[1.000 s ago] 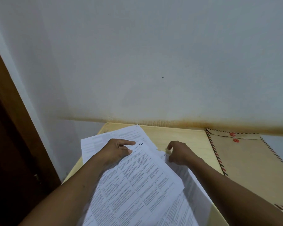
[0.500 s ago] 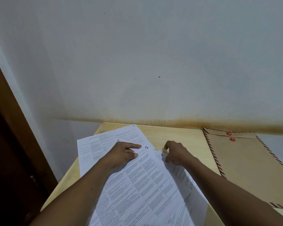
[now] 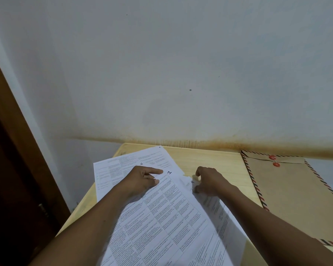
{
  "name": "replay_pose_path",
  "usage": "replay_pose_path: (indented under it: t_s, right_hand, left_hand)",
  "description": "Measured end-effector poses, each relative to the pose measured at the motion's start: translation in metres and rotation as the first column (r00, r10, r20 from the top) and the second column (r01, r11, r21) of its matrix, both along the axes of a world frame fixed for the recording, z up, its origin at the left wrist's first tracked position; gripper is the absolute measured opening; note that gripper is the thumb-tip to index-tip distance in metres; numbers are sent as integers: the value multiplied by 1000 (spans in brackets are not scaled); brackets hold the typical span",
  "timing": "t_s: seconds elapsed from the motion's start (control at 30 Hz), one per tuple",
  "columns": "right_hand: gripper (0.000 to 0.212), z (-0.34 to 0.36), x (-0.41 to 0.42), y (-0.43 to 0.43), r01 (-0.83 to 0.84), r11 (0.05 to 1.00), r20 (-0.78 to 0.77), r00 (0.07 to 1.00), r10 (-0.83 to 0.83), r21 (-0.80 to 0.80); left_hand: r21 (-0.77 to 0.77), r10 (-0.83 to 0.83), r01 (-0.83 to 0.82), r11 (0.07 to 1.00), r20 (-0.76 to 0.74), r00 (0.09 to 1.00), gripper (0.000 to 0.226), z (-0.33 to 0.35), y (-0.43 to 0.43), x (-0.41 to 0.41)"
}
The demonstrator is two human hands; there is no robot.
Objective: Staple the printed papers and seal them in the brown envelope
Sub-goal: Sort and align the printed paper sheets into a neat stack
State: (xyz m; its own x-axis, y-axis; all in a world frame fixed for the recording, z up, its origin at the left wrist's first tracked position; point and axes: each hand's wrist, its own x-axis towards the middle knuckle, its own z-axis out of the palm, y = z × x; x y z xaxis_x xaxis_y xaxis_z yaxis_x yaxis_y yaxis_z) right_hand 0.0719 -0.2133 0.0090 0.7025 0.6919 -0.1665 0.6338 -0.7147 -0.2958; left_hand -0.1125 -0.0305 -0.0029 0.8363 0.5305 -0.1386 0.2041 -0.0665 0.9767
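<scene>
Several printed papers (image 3: 167,214) lie fanned out on a light wooden table (image 3: 210,160), with handwritten numbers at their top corners. My left hand (image 3: 142,179) rests flat on the top sheet, fingers pointing right. My right hand (image 3: 210,181) pinches the top corner of a lower sheet marked 4 at the right side of the pile. The brown envelope (image 3: 296,196) with a red and black striped border and two red string buttons lies flat to the right, its flap closed. No stapler is in view.
A white wall (image 3: 181,73) with a rusty stain line stands right behind the table. A dark wooden door frame (image 3: 17,169) runs down the left side. The table's left edge lies close to the papers.
The pile has spread a little; a sheet marked 5 now shows above my left hand. My right hand has shifted slightly onto the corner of the sheet marked 4.
</scene>
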Motion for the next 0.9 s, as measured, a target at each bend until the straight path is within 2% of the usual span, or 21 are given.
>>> replay_pose_path:
  t_s: [0.4,0.7,0.8,0.9]
  right_hand:
    - [62,-1,-2,-5,80,993,-115,991,-70,84]
    - [45,-3,-4,-4,44,997,-80,996,-39,58]
    - [37,6,-1,-4,18,993,-94,996,-7,116]
    - [35,14,7,-5,19,968,-166,986,23,250]
  left_hand:
    - [-20,-17,17,1000,2,1000,28,3,-12,-8]
    - [-49,-25,25,998,13,1000,30,1,-13,-1]
    - [-49,-23,24,999,16,1000,30,2,-12,2]
    - [-33,-28,30,999,53,998,31,5,-14,5]
